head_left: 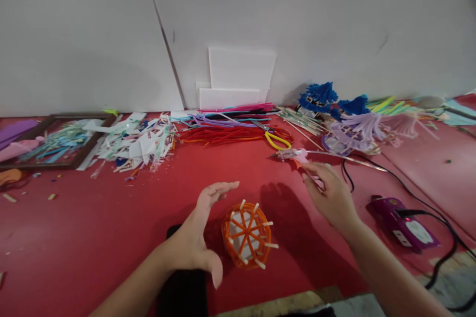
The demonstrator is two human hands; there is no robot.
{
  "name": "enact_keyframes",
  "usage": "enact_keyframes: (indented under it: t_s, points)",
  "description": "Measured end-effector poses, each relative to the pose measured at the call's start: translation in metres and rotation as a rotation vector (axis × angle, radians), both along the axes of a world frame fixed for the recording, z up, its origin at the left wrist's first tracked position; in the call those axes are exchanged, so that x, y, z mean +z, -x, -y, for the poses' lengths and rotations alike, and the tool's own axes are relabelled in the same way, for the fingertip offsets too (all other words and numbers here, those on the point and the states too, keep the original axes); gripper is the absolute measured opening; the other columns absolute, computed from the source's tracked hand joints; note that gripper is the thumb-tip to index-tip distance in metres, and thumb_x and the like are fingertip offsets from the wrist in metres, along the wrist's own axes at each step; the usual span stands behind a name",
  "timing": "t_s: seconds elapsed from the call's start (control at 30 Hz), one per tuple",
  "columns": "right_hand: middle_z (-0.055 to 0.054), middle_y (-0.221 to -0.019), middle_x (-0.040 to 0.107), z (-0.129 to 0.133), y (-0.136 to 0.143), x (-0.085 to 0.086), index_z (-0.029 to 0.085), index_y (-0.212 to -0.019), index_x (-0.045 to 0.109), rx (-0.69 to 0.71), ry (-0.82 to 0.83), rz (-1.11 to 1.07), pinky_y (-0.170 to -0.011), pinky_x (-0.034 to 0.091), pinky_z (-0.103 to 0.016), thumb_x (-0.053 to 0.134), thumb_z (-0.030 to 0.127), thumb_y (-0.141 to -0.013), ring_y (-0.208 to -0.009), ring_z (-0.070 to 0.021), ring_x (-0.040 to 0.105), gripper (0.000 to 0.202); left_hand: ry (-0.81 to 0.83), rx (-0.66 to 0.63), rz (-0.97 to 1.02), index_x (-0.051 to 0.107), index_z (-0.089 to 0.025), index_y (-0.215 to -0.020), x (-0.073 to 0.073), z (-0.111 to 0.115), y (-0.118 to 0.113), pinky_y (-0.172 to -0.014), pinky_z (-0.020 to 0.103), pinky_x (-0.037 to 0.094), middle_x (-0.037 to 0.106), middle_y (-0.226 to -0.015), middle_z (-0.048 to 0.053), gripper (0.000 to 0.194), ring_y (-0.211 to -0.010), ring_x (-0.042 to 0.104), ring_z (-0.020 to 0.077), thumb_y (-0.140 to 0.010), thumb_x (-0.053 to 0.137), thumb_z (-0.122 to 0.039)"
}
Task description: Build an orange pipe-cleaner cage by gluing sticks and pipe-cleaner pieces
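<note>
A round orange craft piece [247, 235] with crossing orange strands and pale sticks around its rim stands on the red table [148, 223]. To its left is my left hand [199, 235], thumb and fingers spread, holding nothing. My right hand [329, 193], up and to the right of the piece, has its fingers curled round the handle of a pink glue gun [300, 155]. The gun's tip points left, and a clear glue stick [345, 157] extends from its back. Part of the handle is hidden by the fingers.
Yellow-handled scissors [277, 139] lie near red pipe cleaners [223, 134]. Behind left are paper scraps [143, 143] and a wooden frame [80, 156]. Blue and lilac crafts [357, 129] stand back right. A purple power box [405, 223] with black cables is right; a black phone [182, 292] lies under my left wrist.
</note>
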State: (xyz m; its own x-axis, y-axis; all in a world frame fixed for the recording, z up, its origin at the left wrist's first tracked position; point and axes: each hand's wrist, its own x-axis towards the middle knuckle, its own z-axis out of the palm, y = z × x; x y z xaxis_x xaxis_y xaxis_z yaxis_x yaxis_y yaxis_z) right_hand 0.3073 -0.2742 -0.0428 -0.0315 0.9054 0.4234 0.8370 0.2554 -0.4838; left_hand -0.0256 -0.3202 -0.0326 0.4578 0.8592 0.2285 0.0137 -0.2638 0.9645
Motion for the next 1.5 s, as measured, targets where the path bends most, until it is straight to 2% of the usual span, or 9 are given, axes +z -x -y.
enact_keyframes:
  t_s: [0.07,0.2,0.4,0.63,0.73,0.83,1.2,1.4,1.5]
  points:
    - [-0.008,-0.098,0.075,0.023,0.021,0.011,0.024,-0.105,0.066,0.170,0.025,-0.123,-0.080,0.058,-0.033,0.052,0.026,-0.094,-0.088,-0.0200,0.071,0.018,-0.029,-0.053,-0.096,0.033,-0.028,-0.152,0.006,0.003,0.000,-0.120,0.060,0.028,0.038,-0.157,0.021,0.129,-0.144,0.038,0.0427,-0.042,0.094,-0.055]
    - [-0.003,-0.096,0.075,0.053,0.051,0.023,0.028,-0.108,0.065,0.452,0.043,-0.307,-0.079,0.058,-0.025,0.057,0.016,-0.092,-0.090,-0.0154,0.072,0.021,-0.068,-0.057,-0.254,0.027,-0.031,-0.156,0.012,0.009,-0.006,-0.117,0.063,0.033,0.033,-0.160,0.019,0.128,-0.147,0.033,0.0433,-0.048,0.096,-0.043]
    - [-0.005,-0.089,0.071,0.064,0.063,0.006,0.025,-0.104,0.064,0.502,-0.047,-0.495,-0.075,0.059,-0.028,0.055,0.007,-0.086,-0.085,-0.0170,0.069,0.027,-0.012,0.034,-0.345,0.018,-0.037,-0.156,0.007,0.029,-0.013,-0.114,0.068,0.033,0.032,-0.159,0.019,0.125,-0.143,0.038,0.0434,-0.055,0.090,-0.051]
    - [-0.006,-0.082,0.065,0.074,0.071,0.001,0.023,-0.101,0.065,0.537,-0.164,-0.496,-0.066,0.059,-0.033,0.055,0.003,-0.078,-0.074,-0.0188,0.065,0.032,-0.151,0.264,-0.138,0.025,-0.035,-0.152,-0.024,0.045,-0.017,-0.115,0.066,0.032,0.034,-0.155,0.018,0.114,-0.143,0.037,0.0429,-0.059,0.086,-0.057]
    - [-0.005,-0.080,0.066,0.074,0.074,0.005,0.025,-0.106,0.066,0.576,-0.169,-0.468,-0.063,0.059,-0.032,0.057,0.004,-0.077,-0.070,-0.0183,0.065,0.037,-0.155,0.398,0.028,0.048,-0.037,-0.137,-0.026,0.042,-0.013,-0.107,0.053,0.045,0.050,-0.140,0.011,0.079,-0.131,0.050,0.0345,-0.067,0.083,-0.054]
    - [-0.005,-0.079,0.067,0.073,0.075,0.005,0.026,-0.108,0.068,0.568,-0.163,-0.433,-0.062,0.059,-0.032,0.058,0.005,-0.077,-0.068,-0.0183,0.066,0.038,-0.174,0.375,-0.038,0.071,-0.029,-0.100,-0.017,0.035,-0.009,-0.094,0.042,0.051,0.063,-0.113,0.009,0.030,-0.107,0.061,0.0270,-0.077,0.079,-0.047]
    - [-0.004,-0.076,0.069,0.073,0.075,0.001,0.024,-0.101,0.069,0.599,-0.197,-0.400,-0.064,0.060,-0.032,0.062,0.008,-0.079,-0.066,-0.0169,0.066,0.028,-0.196,0.312,-0.232,0.079,-0.033,-0.092,-0.008,0.029,-0.010,-0.083,0.036,0.050,0.066,-0.100,0.007,0.012,-0.095,0.060,0.0238,-0.084,0.074,-0.040]
    - [-0.004,-0.077,0.069,0.076,0.073,0.000,0.025,-0.102,0.067,0.591,-0.199,-0.371,-0.066,0.059,-0.033,0.062,0.010,-0.079,-0.068,-0.0181,0.066,0.028,-0.169,0.321,-0.222,0.078,-0.033,-0.093,-0.011,0.030,-0.008,-0.088,0.039,0.051,0.065,-0.104,0.007,0.013,-0.099,0.061,0.0252,-0.084,0.074,-0.041]
    - [-0.006,-0.080,0.067,0.076,0.066,-0.002,0.024,-0.109,0.064,0.536,-0.165,-0.462,-0.064,0.057,-0.036,0.057,0.019,-0.083,-0.072,-0.0211,0.065,0.027,-0.090,0.287,-0.147,0.056,-0.038,-0.133,-0.015,0.037,-0.006,-0.103,0.051,0.046,0.057,-0.131,0.010,0.076,-0.121,0.056,0.0340,-0.065,0.084,-0.057]
